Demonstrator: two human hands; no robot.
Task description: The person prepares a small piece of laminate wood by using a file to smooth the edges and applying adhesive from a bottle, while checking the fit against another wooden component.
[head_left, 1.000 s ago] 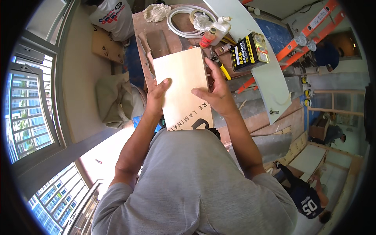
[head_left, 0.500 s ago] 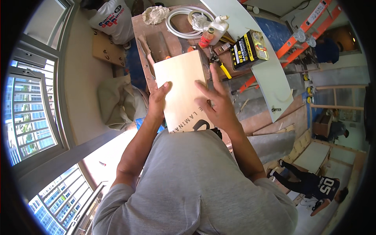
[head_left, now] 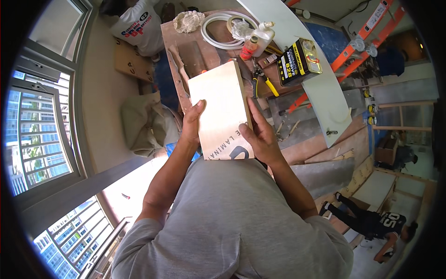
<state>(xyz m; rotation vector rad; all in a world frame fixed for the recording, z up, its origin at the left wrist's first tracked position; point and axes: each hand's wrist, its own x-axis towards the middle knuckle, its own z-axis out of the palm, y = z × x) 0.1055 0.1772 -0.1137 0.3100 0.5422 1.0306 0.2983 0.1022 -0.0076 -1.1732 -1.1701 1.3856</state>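
Observation:
A pale rectangular wooden panel (head_left: 220, 102), with dark print along its lower end, stands out in front of my body. Its lower edge is close to my grey shirt. On its left edge is my left hand (head_left: 191, 123), thumb on the face and the other fingers hidden behind. Opposite it, my right hand (head_left: 262, 139) grips the right edge with its thumb on the printed face. Just beyond the panel's right side lie yellow-handled pliers (head_left: 267, 83) on the workbench (head_left: 174, 35). The panel's back is out of sight.
On the bench are a coil of white edging (head_left: 209, 42), a red-labelled bottle (head_left: 249, 48), a white squeeze bottle (head_left: 265, 37) and a black-and-yellow adhesive can (head_left: 297, 63). An orange ladder (head_left: 346, 58) stands at right. Other people are at upper left (head_left: 139, 28) and lower right (head_left: 385, 225).
My right hand, raised with spread fingers over the panel before, has closed onto its right edge. The left hand keeps its hold. The view has shifted slightly.

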